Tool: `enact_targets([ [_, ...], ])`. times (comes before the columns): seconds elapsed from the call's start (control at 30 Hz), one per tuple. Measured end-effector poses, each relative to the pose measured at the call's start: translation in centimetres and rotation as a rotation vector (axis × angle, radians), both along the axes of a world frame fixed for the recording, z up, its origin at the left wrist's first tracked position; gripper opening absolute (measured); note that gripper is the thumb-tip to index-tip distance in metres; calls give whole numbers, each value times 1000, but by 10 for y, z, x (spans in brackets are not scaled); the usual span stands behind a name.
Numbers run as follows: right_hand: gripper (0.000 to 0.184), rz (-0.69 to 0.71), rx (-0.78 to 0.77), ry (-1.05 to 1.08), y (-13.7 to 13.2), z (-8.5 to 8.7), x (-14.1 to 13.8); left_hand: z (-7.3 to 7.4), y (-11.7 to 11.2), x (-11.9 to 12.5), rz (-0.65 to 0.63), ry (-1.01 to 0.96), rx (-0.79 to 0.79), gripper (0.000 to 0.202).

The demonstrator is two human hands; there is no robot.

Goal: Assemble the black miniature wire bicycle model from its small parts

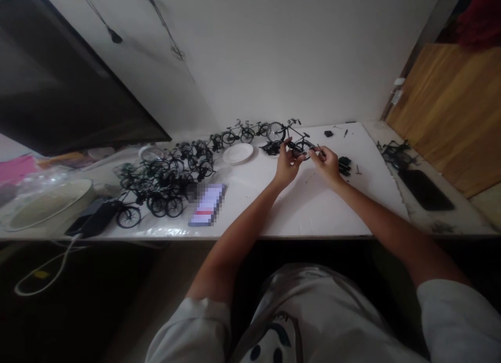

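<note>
Pale shirt | hands pinching model bicycle | white dish on tabletop; cream basin at left; contents unclear

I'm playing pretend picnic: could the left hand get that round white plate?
Probably yes: the white plate is near, with a way past the black parts. But the left hand holds a small bicycle, so may need freeing first.

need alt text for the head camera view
A person's left hand holds a miniature black bicycle, right hand at its rear wheel, over a white work surface; more miniature bicycles crowd the left, near a white plate.
</note>
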State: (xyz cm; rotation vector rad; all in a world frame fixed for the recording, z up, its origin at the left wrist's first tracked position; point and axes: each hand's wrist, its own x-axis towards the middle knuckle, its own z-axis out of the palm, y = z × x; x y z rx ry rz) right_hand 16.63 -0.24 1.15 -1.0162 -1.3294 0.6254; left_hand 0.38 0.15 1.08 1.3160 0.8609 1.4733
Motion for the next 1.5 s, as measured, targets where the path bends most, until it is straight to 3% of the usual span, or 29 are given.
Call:
enact_targets([
  [0.23,52,-67,42,45,-6,5,-1,-7,8,3,-2,-35,-14,110],
  [0.3,50,-100,61,34,-8,8,1,-7,10,3,13,-15,-55,96],
  [0.4,46,-140,66,-13,-8,11,6,-1,7,1,-35,47,-135,59],
  [0.5,42,-142,67,-44,-6,10,8,10,-1,-1,-155,-64,-182,49],
  [0.63,41,-69,99,-62,-6,5,7,19,-8,-2,-247,-212,-240,44],
  [0.77,35,-14,106,-123,-6,-2,5,18,-5,-1,-258,-261,-257,44],
  [0.93,22,81,85,-259,-2,-4,7,10,-2,0,-197,-201,-250,54],
  [1.07,31,216,65,-334,1,1,12,5,2,-4,-184,-122,-229,49],
  [1.2,31,223,106,-383,1,8,21,2,8,-10,-145,-159,-221,42],
  [1.3,31,224,21,-525,0,11,28,0,13,-14,-131,-163,-240,42],
  [1.5,21,145,-209,-1064,-11,20,21,-2,21,-19,-56,-178,-250,39],
])
